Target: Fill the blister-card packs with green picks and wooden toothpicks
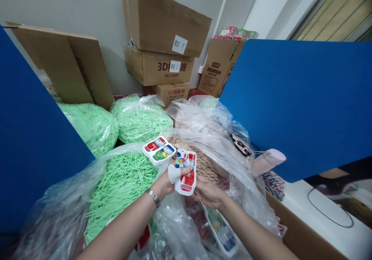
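Red-and-white packet [188, 181] held above bagged sticks

Green sticks [124, 178] lie in clear plastic at left. Next, a flat packet with red and green panels [159, 150] rests near the left hand [165, 181], whose grip is closed on the red-and-white packet, between the two hands. Brown sticks [205, 161] lie behind. The right hand [208, 192] is just beside the packet, fingers curled; whether its grip holds anything, I cannot tell. Farther right stands a pale cylinder [269, 161].
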`<state>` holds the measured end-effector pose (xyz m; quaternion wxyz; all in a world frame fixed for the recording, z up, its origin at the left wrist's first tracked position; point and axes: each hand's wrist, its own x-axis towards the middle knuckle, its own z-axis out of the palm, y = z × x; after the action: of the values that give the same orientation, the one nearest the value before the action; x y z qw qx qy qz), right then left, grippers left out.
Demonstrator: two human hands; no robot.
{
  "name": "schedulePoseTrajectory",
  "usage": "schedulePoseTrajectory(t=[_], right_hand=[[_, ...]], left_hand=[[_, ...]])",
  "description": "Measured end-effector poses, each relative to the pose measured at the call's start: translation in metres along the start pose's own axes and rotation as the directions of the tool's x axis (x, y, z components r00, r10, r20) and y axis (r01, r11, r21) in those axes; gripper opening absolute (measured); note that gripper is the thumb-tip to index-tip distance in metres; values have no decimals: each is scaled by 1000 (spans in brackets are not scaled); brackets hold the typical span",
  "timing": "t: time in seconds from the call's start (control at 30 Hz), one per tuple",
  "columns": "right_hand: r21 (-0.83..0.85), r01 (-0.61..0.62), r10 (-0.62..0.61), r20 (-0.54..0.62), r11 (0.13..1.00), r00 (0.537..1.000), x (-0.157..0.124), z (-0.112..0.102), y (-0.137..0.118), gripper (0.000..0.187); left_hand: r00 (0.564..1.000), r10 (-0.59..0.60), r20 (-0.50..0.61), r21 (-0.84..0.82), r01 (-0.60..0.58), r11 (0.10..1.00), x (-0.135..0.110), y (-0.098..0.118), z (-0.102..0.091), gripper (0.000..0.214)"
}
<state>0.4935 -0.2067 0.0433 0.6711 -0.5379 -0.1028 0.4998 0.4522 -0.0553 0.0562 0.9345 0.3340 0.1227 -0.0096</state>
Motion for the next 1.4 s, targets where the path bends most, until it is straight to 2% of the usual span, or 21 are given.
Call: schedulePoseTrajectory(t=[0.1, 0.2, 0.27, 0.33, 0.37, 0.43, 0.5, 0.6, 0.7, 0.8, 0.87, 0.93, 1.0, 1.1, 1.17, 1.27, 1.33, 1.4], right_hand=[[-42, -28, 28, -7, 999, 1000, 2, 4, 0, 40], [-23, 89, -91, -108, 996, 990, 5, 7, -7, 42], [-19, 250, -247, -249, 968, 937, 6, 10, -14, 41], [-117, 398, -414, -346, 910, 842, 6, 15, -19, 38], [-207, 448, -493, -359, 870, 793, 7, 18, -19, 36], [-401, 482, -616, -342, 779, 710, 7, 24, -15, 31], [-533, 462, -671, -306, 709, 676, 7, 28, -7, 30], [-598, 435, -680, -270, 673, 682, 7, 31, 5, 32], [-638, 440, -686, -197, 632, 700, 5, 29, 5, 31], [-672, 455, -684, -106, 584, 722, 0, 28, -4, 28], [-654, 471, -675, -83, 592, 733, -4, 32, -12, 25], [-547, 526, -674, -98, 651, 733, -8, 42, -19, 21], [-363, 613, -690, -128, 701, 713, -9, 59, -26, 17], [-178, 715, -737, -152, 676, 658, -10, 89, -33, 16], [-208, 755, -783, -150, 622, 604, -8, 107, -34, 16], [-346, 784, -852, -106, 515, 513, -3, 127, -32, 22], [-428, 779, -874, -55, 458, 483, 0, 133, -28, 25], [-497, 756, -873, -7, 426, 487, 3, 137, -24, 24]], left_hand=[[1000, -8, 5, 14, 7, 1000, -5, 2, 1, 39], [998, 63, -29, -20, -64, 998, -18, 2, 5, 36], [993, 92, -67, -74, -97, 992, -31, -5, 8, 32], [995, 35, -98, -165, -51, 985, -45, -17, 9, 30], [995, -22, -97, -203, 2, 979, -52, -23, 10, 28], [990, -72, -125, -276, 35, 961, -62, -35, 11, 27], [986, -62, -152, -312, 12, 950, -66, -39, 12, 30], [987, -22, -159, -287, -25, 958, -69, -33, 14, 35], [989, 9, -147, -151, -31, 988, -72, -23, 11, 35], [983, 121, -139, 126, -103, 987, -78, -17, -1, 27], [959, 230, -164, 345, -163, 924, -83, -15, -13, 25], [931, 319, -179, 513, -188, 837, -89, -13, -23, 25], [922, 356, -154, 592, -202, 780, -96, -12, -31, 24], [908, 400, -125, 673, -218, 706, -105, -9, -38, 23], [874, 466, -134, 757, -213, 617, -110, -8, -40, 25], [814, 565, -134, 850, -199, 488, -115, -6, -43, 32], [798, 588, -132, 872, -189, 452, -118, -4, -43, 32], [794, 593, -136, 880, -179, 441, -120, -1, -42, 32]])
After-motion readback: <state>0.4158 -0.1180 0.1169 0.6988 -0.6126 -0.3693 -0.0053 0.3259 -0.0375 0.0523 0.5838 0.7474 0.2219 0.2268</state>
